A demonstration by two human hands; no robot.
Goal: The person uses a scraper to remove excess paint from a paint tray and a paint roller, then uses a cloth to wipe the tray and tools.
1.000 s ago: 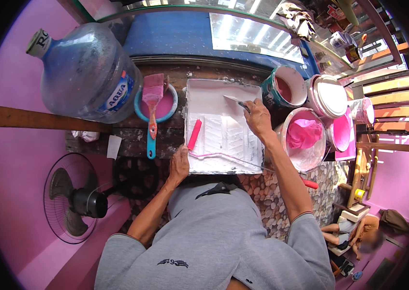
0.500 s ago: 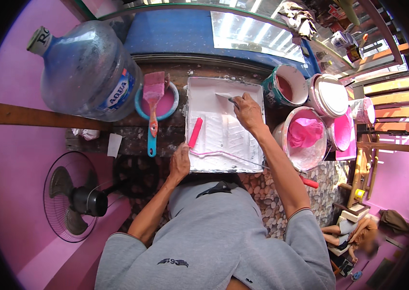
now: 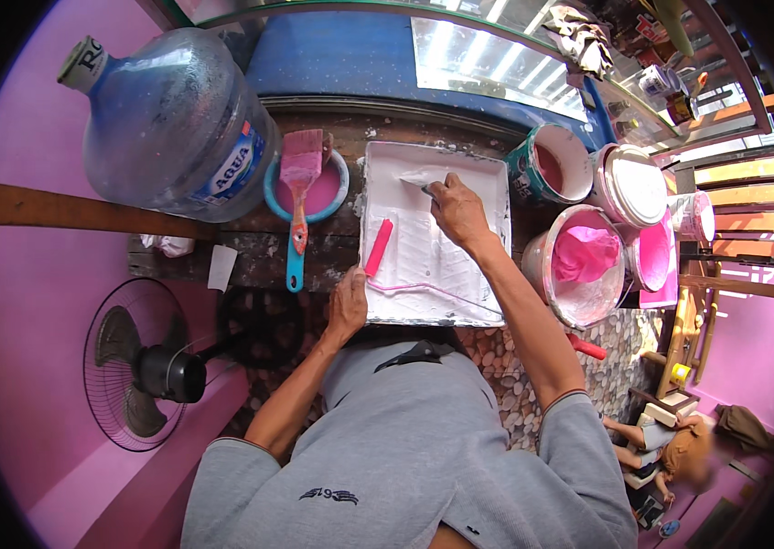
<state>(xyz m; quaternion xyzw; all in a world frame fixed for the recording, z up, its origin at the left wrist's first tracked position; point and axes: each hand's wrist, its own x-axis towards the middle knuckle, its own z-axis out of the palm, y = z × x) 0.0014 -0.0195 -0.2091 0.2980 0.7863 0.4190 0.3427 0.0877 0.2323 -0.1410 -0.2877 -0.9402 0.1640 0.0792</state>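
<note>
A shallow paint tray (image 3: pixel 437 316) with white paint inside lies in front of me on the dark wooden table. My right hand (image 3: pixel 460 212) is closed around a putty knife (image 3: pixel 415 186), its blade against the paint in the tray's far half. At the tray's near left corner, my left hand (image 3: pixel 348 302) grips the rim, thumb and fingers partly hidden. A paint roller with a narrow pink sleeve (image 3: pixel 380 247) rests in the tray near that hand. Its wire frame crosses the tray's near part toward a red handle (image 3: pixel 585 346) beyond the right side, passing behind my right forearm.
Left of the tray, a pink-coated brush (image 3: pixel 300 174) lies across a blue-rimmed bowl (image 3: pixel 343 197) of pink paint. Behind stands a big water jug (image 3: pixel 181 128). Several paint buckets (image 3: pixel 577 265) crowd the right side. A fan (image 3: pixel 145 366) stands at left; a person (image 3: pixel 680 453) sits at far right.
My right hand has drawn the putty knife a short way left across the tray. The left hand stays on the rim. The whole view has shifted slightly.
</note>
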